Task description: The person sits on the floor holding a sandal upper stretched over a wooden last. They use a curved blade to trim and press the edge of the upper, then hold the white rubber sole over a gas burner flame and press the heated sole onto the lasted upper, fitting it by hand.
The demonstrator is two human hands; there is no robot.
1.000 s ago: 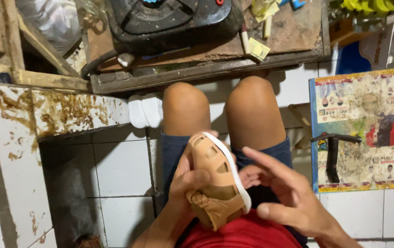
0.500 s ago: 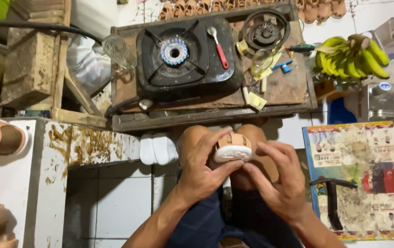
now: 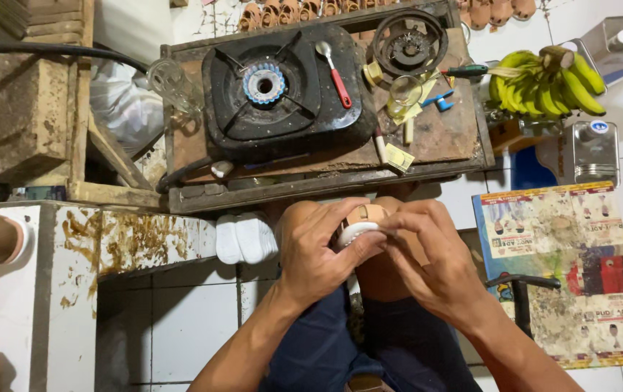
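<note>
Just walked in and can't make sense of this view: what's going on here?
A seated person grips a small tan sandal with a white sole in both hands, the left hand and right hand closed around it above their knees. Ahead sits a wooden tray with a black gas stove; bananas lie to the right.

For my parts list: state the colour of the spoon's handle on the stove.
Red, on the spoon; head view.
</note>
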